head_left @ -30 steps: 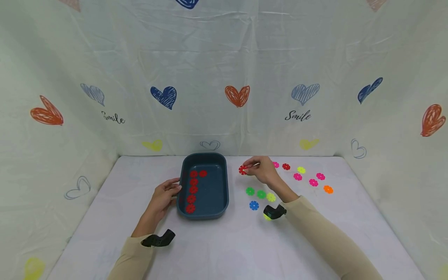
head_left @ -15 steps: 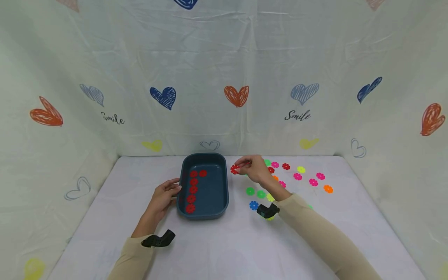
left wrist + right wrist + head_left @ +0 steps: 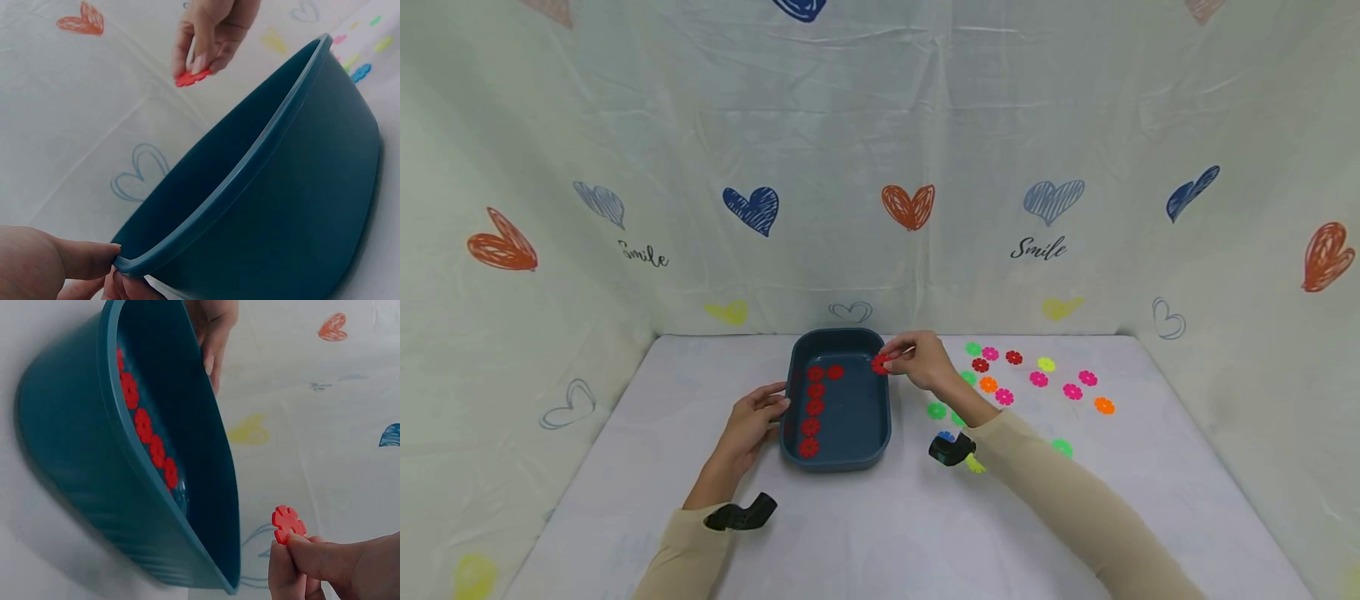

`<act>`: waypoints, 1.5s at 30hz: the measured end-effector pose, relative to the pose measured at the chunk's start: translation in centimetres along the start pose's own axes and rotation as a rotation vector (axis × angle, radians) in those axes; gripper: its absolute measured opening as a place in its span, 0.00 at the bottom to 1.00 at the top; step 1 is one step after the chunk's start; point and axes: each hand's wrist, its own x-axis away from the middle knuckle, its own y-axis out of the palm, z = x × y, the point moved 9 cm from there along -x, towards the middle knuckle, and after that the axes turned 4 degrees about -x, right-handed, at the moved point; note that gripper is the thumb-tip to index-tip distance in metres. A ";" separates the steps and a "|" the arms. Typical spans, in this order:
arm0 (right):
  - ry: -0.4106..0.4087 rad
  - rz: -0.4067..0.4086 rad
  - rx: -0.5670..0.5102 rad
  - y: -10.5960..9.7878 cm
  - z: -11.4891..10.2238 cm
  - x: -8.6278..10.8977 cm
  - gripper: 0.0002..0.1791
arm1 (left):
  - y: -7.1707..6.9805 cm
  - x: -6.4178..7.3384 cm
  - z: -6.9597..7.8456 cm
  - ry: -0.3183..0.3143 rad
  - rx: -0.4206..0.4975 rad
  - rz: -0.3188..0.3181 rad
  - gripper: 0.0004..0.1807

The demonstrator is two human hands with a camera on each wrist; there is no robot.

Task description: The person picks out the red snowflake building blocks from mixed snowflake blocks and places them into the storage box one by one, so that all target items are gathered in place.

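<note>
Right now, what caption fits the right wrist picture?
Right fingers pinch a red disc near a blue tub holding red pieces.

The head camera looks forward and down from the near side, standing well back, wide enough to hold the white cloth-covered table (image 3: 865, 542) and the white heart-printed backdrop (image 3: 850, 125). The left wrist's camera sits close at near left, tilted, facing far across the deep blue rounded-rectangular plastic tub (image 3: 857, 433); the right wrist's, close and tilted too, looks leftward and far from near right. All three share tub, backdrop and the red notched plastic disc (image 3: 286, 522).
</note>
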 end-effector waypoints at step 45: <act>-0.066 -0.071 0.138 6.7 -0.7 -3.8 0.08 | -0.1 -0.1 -0.1 -0.010 -0.008 0.019 0.25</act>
